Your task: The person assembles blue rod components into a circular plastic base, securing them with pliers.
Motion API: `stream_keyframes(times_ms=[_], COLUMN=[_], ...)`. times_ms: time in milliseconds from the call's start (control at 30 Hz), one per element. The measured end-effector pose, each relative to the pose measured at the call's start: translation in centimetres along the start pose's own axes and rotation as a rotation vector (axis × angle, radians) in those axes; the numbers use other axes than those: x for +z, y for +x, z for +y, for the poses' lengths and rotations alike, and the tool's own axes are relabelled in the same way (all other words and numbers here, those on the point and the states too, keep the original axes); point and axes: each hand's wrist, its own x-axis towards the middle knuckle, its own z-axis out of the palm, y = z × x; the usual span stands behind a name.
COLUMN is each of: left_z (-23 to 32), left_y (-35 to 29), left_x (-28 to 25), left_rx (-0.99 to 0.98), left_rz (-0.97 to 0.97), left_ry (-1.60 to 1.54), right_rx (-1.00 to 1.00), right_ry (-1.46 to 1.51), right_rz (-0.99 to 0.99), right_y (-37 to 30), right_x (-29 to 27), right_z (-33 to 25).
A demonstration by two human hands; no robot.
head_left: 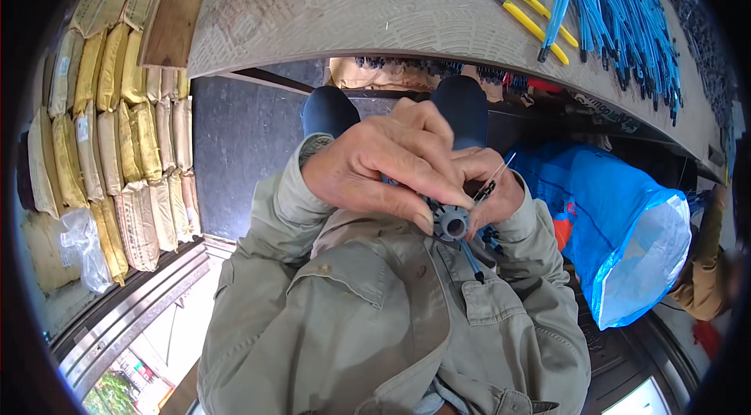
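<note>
Workshop tabletop [328,8] above grip. Left hand [383,161] closed round grey hub [451,223]; right hand [489,192] pinches thin spoke [494,176] beside it. Judgement: steady hub, feed spoke straight.

Even soft daylight, sharp centre, strong fisheye bending and black vignette at the rim, faint shadows
</note>
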Motion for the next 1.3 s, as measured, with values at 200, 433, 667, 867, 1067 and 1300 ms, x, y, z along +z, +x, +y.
stream_keyframes(times_ms=[200,433,667,867,1067,1300], left_z=[0.2,-0.2,1.2,3.7,3.6,3.9], left_y=[1.2,1.4,1.9,3.3,1.8,0.6], left_x=[1.0,1.7,3.7,2.6,2.0,4.5], left_rx=[0.037,0.100,-0.001,-0.111,-0.205,-0.312], left_rz=[-0.025,0.017,0.177,0.133,0.130,0.483], left_ry=[0.105,0.013,0.185,0.293,0.502,0.600], right_rx=[0.022,0.047,-0.091,-0.250,-0.323,-0.330], right_ry=[0.086,-0.070,-0.016,-0.264,-0.368,-0.325], right_rz=[-0.067,0.013,0.093,0.195,0.311,0.372], right_y=[-0.2,-1.7,-0.9,-0.2,-0.9,-1.1], right_x=[-0.3,-0.4,0.1,1.4,1.9,2.5], right_z=[-0.9,-0.5,-2.0,-4.2,-2.3,-1.8])
